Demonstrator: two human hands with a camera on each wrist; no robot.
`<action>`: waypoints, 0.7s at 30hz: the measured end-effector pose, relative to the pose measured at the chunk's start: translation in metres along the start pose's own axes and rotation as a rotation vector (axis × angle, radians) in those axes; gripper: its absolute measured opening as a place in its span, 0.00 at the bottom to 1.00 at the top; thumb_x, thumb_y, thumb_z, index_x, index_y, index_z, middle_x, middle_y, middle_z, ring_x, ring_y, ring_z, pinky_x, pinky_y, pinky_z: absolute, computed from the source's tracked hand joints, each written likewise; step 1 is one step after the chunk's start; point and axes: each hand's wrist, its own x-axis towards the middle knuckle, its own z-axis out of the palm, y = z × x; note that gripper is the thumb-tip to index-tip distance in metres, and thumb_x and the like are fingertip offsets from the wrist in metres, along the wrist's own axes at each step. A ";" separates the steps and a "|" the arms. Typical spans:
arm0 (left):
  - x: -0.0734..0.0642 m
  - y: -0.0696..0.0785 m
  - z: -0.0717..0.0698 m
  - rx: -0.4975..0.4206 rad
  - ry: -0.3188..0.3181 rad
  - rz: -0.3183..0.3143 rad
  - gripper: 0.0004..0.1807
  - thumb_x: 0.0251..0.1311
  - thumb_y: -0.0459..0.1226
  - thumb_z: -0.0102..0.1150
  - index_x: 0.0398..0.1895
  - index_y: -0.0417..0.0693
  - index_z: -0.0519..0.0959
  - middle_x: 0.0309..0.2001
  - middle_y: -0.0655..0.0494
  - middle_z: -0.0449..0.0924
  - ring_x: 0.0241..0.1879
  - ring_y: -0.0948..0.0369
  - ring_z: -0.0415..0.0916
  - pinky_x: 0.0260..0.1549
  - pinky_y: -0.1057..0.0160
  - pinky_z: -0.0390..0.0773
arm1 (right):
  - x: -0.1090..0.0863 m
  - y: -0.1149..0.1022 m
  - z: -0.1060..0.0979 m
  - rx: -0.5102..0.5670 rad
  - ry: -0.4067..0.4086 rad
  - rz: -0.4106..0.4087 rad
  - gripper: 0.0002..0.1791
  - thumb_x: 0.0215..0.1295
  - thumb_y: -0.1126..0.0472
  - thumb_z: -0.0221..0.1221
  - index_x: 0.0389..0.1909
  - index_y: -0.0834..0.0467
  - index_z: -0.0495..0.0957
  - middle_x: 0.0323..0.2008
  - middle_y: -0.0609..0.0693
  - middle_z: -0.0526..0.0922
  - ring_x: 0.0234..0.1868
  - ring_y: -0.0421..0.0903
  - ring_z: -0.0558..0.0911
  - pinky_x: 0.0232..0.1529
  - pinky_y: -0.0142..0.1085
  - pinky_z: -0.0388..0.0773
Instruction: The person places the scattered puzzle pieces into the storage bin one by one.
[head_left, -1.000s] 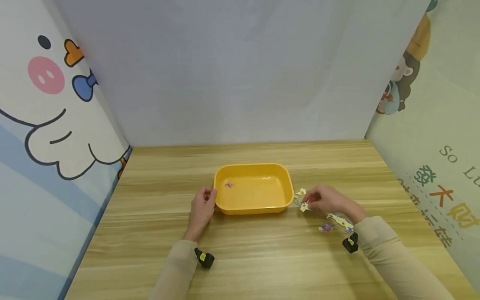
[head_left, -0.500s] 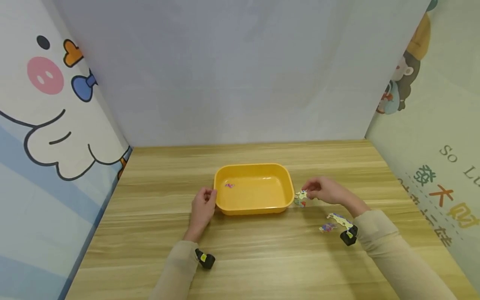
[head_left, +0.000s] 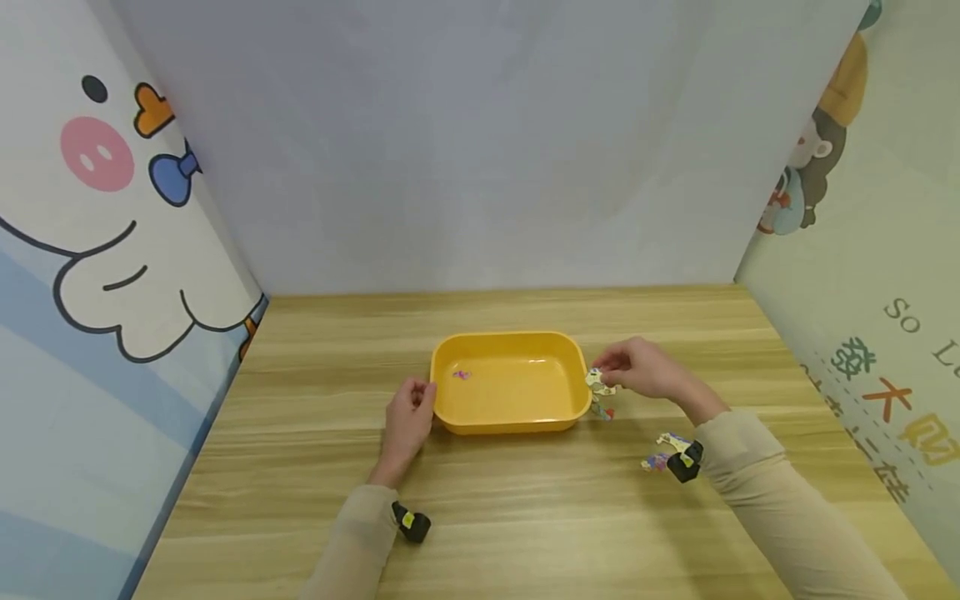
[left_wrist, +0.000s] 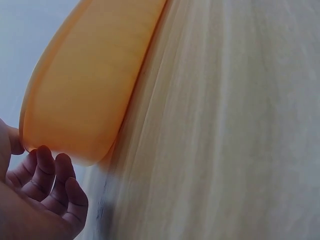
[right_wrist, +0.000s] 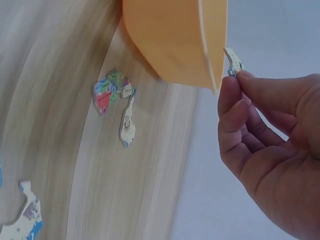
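My right hand (head_left: 643, 367) pinches a flat, cream-and-blue puzzle piece (right_wrist: 234, 61) between thumb and fingertips, just off the right rim of a yellow plastic tray (head_left: 517, 392). In the right wrist view the piece stands up beside the tray's edge. At the tray's left end, my left hand (head_left: 408, 421) holds the rim, its thumb on one side and curled fingers against the outside (left_wrist: 44, 187). Inside the tray lies a small pink-purple piece (head_left: 461, 375). Below the right hand, a multicoloured piece (right_wrist: 103, 95) and a long cream piece (right_wrist: 128, 125) lie on the table.
Nearer the right sleeve are another cream-and-blue piece (head_left: 674, 440) and a purple one (head_left: 655, 462), partly behind the black wrist camera (head_left: 686, 462). The wood-grain table (head_left: 525, 517) ends at a grey back wall (head_left: 487, 167), with printed panels on both sides.
My right hand has lifted the cream piece from the table and brought it up and left to the tray's right rim. The left hand keeps its place on the tray.
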 end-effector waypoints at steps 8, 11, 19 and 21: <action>-0.001 0.000 0.000 -0.002 -0.004 0.001 0.10 0.69 0.39 0.52 0.37 0.39 0.74 0.25 0.52 0.72 0.22 0.60 0.68 0.20 0.66 0.71 | 0.010 -0.008 0.004 0.007 0.010 -0.003 0.11 0.62 0.72 0.59 0.45 0.68 0.78 0.32 0.56 0.83 0.31 0.51 0.81 0.31 0.41 0.78; -0.001 0.000 -0.001 -0.006 -0.003 0.002 0.10 0.69 0.39 0.52 0.36 0.39 0.74 0.25 0.52 0.72 0.22 0.60 0.68 0.19 0.66 0.71 | 0.013 -0.011 0.005 -0.004 0.013 -0.008 0.11 0.61 0.71 0.60 0.45 0.67 0.79 0.31 0.53 0.82 0.32 0.52 0.81 0.31 0.38 0.77; -0.001 0.002 -0.002 -0.021 -0.013 0.001 0.10 0.69 0.39 0.52 0.36 0.39 0.74 0.25 0.51 0.73 0.22 0.59 0.69 0.20 0.66 0.72 | 0.024 -0.016 0.008 0.001 0.008 0.008 0.11 0.62 0.71 0.60 0.46 0.67 0.79 0.32 0.53 0.83 0.33 0.51 0.82 0.32 0.39 0.78; -0.002 0.002 -0.002 -0.023 -0.014 -0.001 0.10 0.69 0.39 0.52 0.36 0.39 0.74 0.25 0.50 0.73 0.22 0.59 0.69 0.20 0.66 0.71 | 0.027 -0.017 0.010 0.007 0.009 -0.002 0.11 0.62 0.71 0.59 0.45 0.68 0.79 0.33 0.54 0.83 0.33 0.51 0.82 0.31 0.40 0.78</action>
